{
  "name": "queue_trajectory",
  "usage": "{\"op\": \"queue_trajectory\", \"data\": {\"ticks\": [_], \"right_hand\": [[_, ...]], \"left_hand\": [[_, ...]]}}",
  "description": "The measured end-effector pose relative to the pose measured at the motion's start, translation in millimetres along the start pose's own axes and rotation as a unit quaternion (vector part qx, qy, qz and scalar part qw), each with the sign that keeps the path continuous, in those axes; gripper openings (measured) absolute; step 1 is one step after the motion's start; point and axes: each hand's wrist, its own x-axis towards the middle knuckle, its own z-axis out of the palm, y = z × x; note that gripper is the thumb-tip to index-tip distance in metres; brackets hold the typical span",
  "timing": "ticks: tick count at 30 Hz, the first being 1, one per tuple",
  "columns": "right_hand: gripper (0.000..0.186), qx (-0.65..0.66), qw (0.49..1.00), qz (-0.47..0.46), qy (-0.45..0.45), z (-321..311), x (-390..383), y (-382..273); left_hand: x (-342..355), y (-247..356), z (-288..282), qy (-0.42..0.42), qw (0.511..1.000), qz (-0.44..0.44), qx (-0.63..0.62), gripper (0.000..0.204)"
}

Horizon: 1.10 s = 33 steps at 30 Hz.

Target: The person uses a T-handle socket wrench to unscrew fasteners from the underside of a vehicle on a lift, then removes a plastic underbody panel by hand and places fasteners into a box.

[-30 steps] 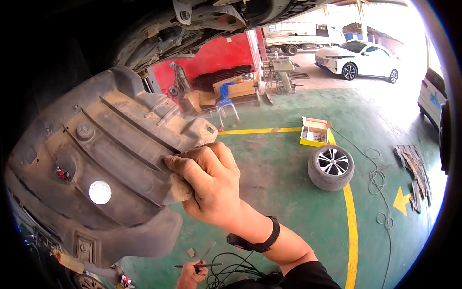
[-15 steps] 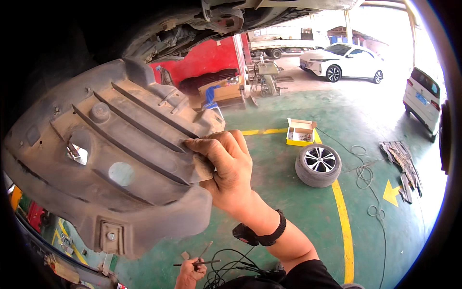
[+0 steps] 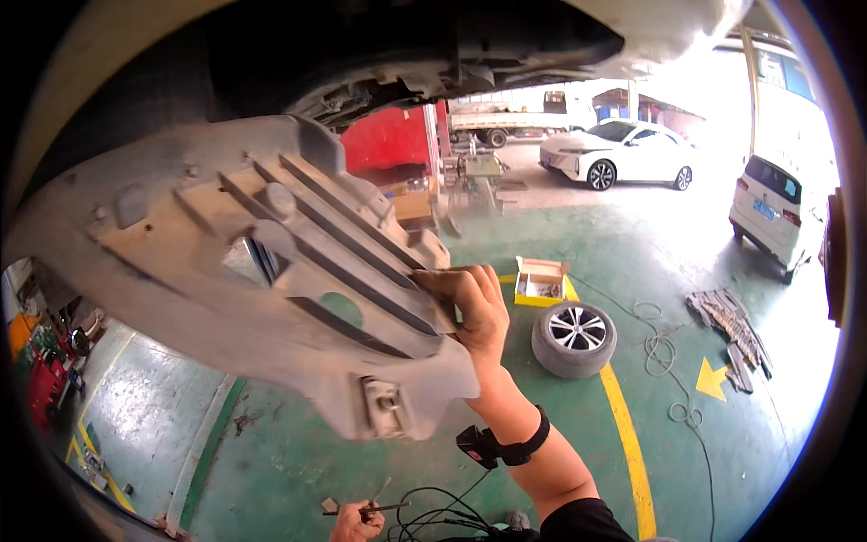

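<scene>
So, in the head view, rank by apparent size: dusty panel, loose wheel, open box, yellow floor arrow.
Largest to smallest:
dusty panel, much nearer the camera than the others
loose wheel
open box
yellow floor arrow

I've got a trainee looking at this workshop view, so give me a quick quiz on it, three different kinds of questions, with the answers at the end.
1. Multiple choice: which hand grips the large ribbed panel? A left, B right, C both.
2. True or false: the yellow-sided box beyond the loose wheel is shut.
3. Fill in the blank: the painted line running from beside that wheel toward the lower edge of the picture is ____.

Key:
1. B, the right hand.
2. False; its lid stands open.
3. Yellow.
</scene>
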Motion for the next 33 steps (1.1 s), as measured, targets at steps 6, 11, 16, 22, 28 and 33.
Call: {"op": "queue_trajectory", "data": {"ticks": [6,11,16,22,28,33], "right_hand": [[0.025,-0.015,1.0,-0.005,-0.003,4,2,-9],[0.016,-0.027,0.999,0.035,-0.002,3,-6,-8],[0.013,-0.037,0.999,0.019,0.011,8,-7,-15],[0.012,-0.043,0.999,0.019,0.022,9,-8,-14],[0.013,-0.071,0.997,0.014,0.015,3,-5,-16],[0.013,-0.053,0.998,0.028,-0.004,0,-6,-14]], "left_hand": [[35,-80,-26,-0.038,0.992,-0.091,-0.076,0.019],[33,-71,-27,-0.04,0.993,-0.087,-0.072,0.019],[26,-55,-29,-0.042,0.992,-0.085,-0.084,0.019],[28,-70,-34,-0.024,0.99,-0.067,-0.121,0.019],[38,-72,-43,-0.033,0.987,-0.114,-0.105,0.025],[54,-101,-50,-0.044,0.929,-0.235,-0.281,0.03]]}}
